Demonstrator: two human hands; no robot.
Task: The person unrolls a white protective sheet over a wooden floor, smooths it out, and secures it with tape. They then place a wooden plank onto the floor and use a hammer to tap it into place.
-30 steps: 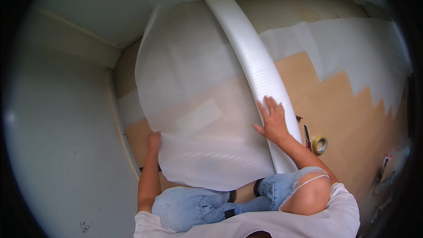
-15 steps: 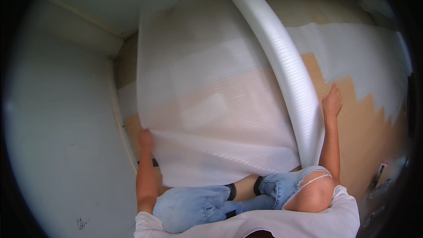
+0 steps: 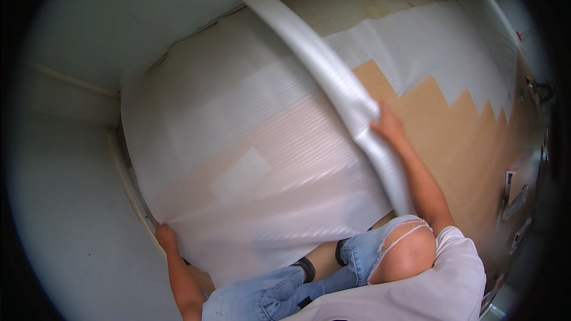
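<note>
A thin, see-through white foam sheet (image 3: 267, 148) lies spread over the floor in front of the person, running from the far wall (image 3: 172, 0) down to the knees. Its right side is gathered into a long white roll (image 3: 309, 50), which slants from the far wall down to just beside the bent right knee (image 3: 407, 255). The left hand (image 3: 165, 236) is closed, pinching the near left edge of the sheet close to the side wall (image 3: 65, 202), and creases fan out from that grip. The right hand (image 3: 388, 123) is clasped on the right side of the roll, thumb toward its top; the roll is dented and bent there, and the fingertips are partly hidden. Through the sheet show a brown layer and a pale rectangle (image 3: 241, 172). Right of the roll, brown paper (image 3: 452, 142) covers the floor, its far edge stepped in zigzags against a second white sheet (image 3: 416, 35). Near the right rim lie a few small items (image 3: 515, 202), too blurred to tell. The person wears ripped blue jeans (image 3: 256, 291) and a white shirt (image 3: 410, 297)
</note>
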